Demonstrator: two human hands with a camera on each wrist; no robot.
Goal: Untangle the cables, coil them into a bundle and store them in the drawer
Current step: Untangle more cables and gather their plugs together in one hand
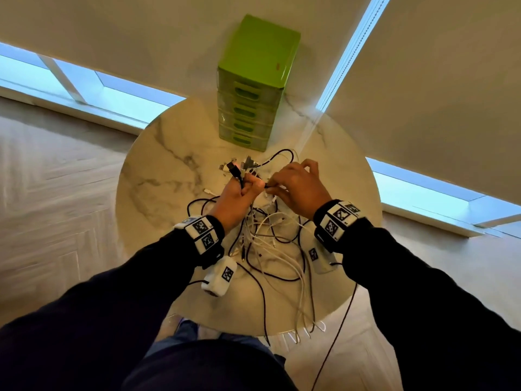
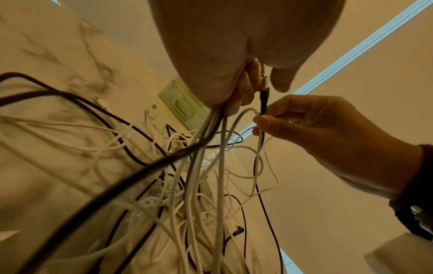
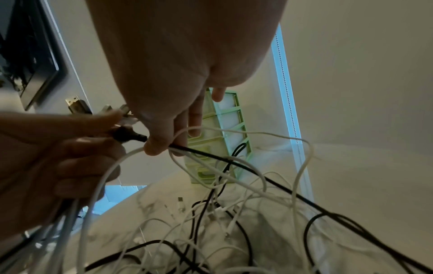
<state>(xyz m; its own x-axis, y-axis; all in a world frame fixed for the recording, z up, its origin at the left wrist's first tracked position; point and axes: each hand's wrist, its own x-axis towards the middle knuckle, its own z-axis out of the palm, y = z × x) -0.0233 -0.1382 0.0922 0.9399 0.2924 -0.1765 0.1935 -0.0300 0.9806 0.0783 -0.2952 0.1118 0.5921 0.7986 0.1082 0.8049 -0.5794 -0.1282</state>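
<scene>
A round white marble table (image 1: 158, 176) fills the middle of the head view, set on a pale wood floor (image 1: 50, 198) with drawn window blinds (image 1: 423, 94) across the top of the frame. At the far edge of the table, in the upper centre, stands a green drawer unit (image 1: 251, 91) with a stack of small drawers, all closed. Spread over the near half of the table, in the lower centre, lies a loose tangle of white and black cables (image 1: 270, 244), some strands hanging over the near edge toward the floor. Two dark-sleeved arms reach in from the bottom corners, each with a wrist band carrying black-and-white markers. The left hand (image 1: 239, 193), just left of centre, is curled into a fist round a bunch of cables, with several plug ends (image 1: 239, 166) sticking up out of the top of the fist toward the drawer unit. The right hand (image 1: 298, 184), just beside it and almost touching, pinches a thin black cable (image 3: 234, 161) between thumb and forefinger, its other fingers loosely arched. In the right wrist view, a black plug (image 3: 127, 136) sits at the left hand's fingertips, right next to the pinch, while a white loop (image 3: 302, 166) arches up to the right.
</scene>
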